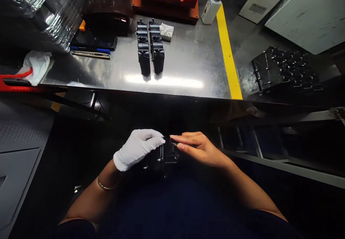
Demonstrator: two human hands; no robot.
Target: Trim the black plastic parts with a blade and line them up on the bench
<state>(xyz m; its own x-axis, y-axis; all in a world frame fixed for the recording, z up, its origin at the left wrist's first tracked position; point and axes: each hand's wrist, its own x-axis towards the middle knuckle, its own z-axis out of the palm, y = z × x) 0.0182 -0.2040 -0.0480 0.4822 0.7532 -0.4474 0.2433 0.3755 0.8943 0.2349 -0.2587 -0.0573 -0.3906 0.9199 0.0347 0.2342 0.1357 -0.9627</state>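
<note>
Black molded part (172, 156) held low in front of the torso, off the near edge of the counter (188, 63); much of it lost against dark clothing, full outline can't be told; thin bright edges and small shiny pins or rings show.

Left hand (138, 147), in a white glove, is narrow, thumb and fingers pinched on the part's upper left edge; right hand (202, 149), bare, is nearly closed, thumb under and fingers over a thin dark piece (174, 144) at the part's right side; separate tool or the part's own edge, can't tell.

Handling, judged by look: likely light, stiff plastic; glossy faces probably a bit slippery, more so under the smooth glove; thin edges and small pins look the weak spots, could scratch or bend; best hold is the thicker body by its side walls, thumb opposite fingers, light pressure, clear of pins; bare fingertips should give finer feel, but may smudge the gloss.

On the counter, two black molded housings (143, 48) (156, 48) lie side by side, a crumpled white wipe (167, 31) just beside the right one; they look like similar stock, bodies blocky enough for a side grip.
</note>
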